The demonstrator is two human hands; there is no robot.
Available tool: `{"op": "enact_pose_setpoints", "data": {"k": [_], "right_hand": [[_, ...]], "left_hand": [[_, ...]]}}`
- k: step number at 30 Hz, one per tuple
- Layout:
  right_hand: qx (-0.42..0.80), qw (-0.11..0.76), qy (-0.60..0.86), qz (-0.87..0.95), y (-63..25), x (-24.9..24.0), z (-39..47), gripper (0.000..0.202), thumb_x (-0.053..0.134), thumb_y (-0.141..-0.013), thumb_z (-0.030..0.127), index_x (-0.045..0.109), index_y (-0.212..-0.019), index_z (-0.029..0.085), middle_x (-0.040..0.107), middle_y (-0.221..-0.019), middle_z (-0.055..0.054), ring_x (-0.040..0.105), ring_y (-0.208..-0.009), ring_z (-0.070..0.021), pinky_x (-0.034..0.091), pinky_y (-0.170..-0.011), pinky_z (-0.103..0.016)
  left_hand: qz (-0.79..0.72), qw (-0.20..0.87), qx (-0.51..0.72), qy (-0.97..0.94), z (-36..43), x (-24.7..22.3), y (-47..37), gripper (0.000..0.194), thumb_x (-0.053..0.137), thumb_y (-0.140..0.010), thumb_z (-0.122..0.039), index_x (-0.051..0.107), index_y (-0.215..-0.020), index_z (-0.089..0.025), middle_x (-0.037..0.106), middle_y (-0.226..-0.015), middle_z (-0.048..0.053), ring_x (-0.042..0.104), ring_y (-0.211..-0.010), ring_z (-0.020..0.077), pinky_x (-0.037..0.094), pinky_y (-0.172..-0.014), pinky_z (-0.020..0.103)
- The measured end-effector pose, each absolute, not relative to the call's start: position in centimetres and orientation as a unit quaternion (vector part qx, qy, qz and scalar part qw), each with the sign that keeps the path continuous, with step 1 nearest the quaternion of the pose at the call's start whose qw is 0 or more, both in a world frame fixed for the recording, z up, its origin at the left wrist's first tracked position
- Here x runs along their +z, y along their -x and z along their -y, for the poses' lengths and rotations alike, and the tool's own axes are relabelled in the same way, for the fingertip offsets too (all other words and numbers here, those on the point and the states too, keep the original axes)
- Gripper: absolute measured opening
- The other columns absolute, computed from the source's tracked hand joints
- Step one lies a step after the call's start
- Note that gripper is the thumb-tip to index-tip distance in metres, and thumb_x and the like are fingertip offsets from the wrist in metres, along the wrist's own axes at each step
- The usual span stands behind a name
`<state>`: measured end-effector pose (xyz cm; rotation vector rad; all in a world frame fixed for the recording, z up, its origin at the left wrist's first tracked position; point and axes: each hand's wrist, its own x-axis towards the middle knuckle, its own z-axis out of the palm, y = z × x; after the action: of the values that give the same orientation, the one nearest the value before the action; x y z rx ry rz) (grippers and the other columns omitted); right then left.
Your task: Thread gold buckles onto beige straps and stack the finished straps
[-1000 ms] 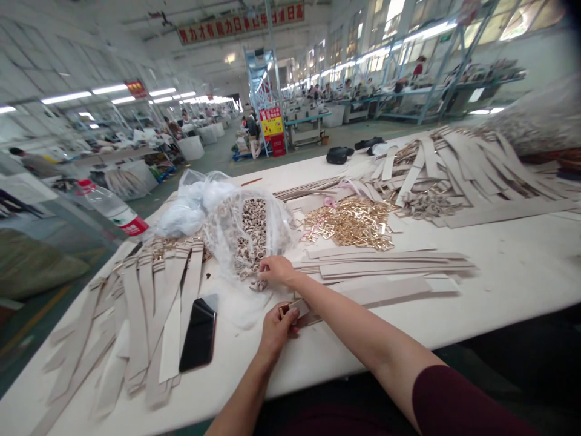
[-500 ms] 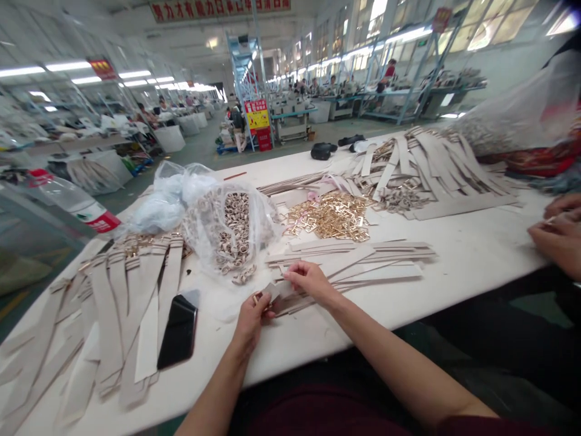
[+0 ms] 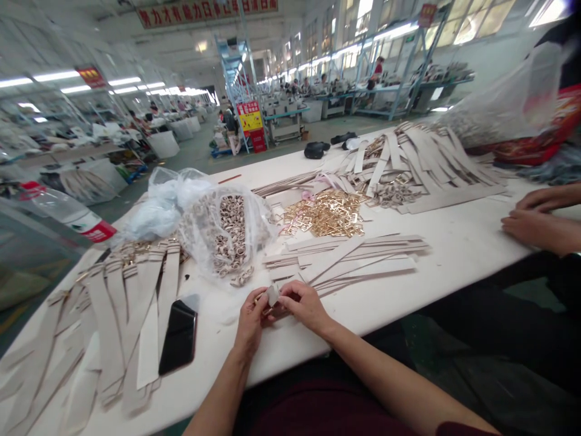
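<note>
Near the table's front edge my left hand (image 3: pixel 252 316) is closed on a grey strip (image 3: pixel 273 295), whose end sticks up between my hands; a bit of gold metal shows at its fingers. My right hand (image 3: pixel 305 304) pinches the same strip from the other side, close to the left fingertips. Just behind lie loose flat grey strips (image 3: pixel 358 257). Beyond them is a heap of gold buckles (image 3: pixel 338 213). A clear plastic bag (image 3: pixel 193 233) full of small grey loops stands behind my left hand.
A black phone (image 3: pixel 178 335) and strips with buckles (image 3: pixel 109 315) lie on the left. A bottle (image 3: pixel 68 212) is at the left edge. Another strip pile (image 3: pixel 422 160) is back right. Another person's hands (image 3: pixel 544 221) rest at the right edge.
My right hand has come down and closer to my left hand, and the strip end now stands up between them. The camera view has shifted slightly; the other person's hands have moved closer together.
</note>
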<state>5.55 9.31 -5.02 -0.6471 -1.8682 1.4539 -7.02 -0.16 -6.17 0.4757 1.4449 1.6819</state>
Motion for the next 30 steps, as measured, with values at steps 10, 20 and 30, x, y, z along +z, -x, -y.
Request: {"op": "enact_pose_setpoints", "data": {"k": [10,20,30], "right_hand": [[0.606,0.233,0.240,0.722,-6.3,-4.9,-11.2,0.017,0.061,-0.076,0.026,0.063,-0.090,0.017,0.064,-0.074,0.000,0.056,-0.048,-0.0094,0.044,-0.048,-0.022],[0.428,0.299,0.190,0.832,-6.9,-5.4,-12.1,0.028,0.053,-0.086,0.023,0.065,-0.112,0.022,0.070,-0.096,-0.004,0.063,-0.078,-0.0142,0.049,-0.076,-0.025],[0.173,0.274,0.073,0.943,-6.9,-4.4,-12.9,0.028,0.052,-0.087,0.020,0.064,-0.111,0.026,0.066,-0.076,-0.002,0.058,-0.071,-0.0138,0.041,-0.063,-0.021]], "left_hand": [[-0.636,0.415,0.588,-0.277,0.0,-7.1,7.4,0.036,0.070,-0.068,-0.038,0.069,-0.096,-0.015,0.061,-0.052,-0.002,0.052,-0.047,0.0108,0.041,-0.047,0.021],[-0.674,0.390,0.538,-0.323,-0.6,-6.3,7.1,0.030,0.067,-0.069,-0.033,0.073,-0.091,-0.015,0.065,-0.055,0.001,0.055,-0.049,0.0137,0.039,-0.047,0.022],[-0.704,0.357,0.465,-0.400,-1.0,-6.0,7.5,0.027,0.057,-0.074,-0.031,0.071,-0.089,-0.014,0.066,-0.055,0.000,0.057,-0.048,0.0136,0.046,-0.050,0.023]]}}
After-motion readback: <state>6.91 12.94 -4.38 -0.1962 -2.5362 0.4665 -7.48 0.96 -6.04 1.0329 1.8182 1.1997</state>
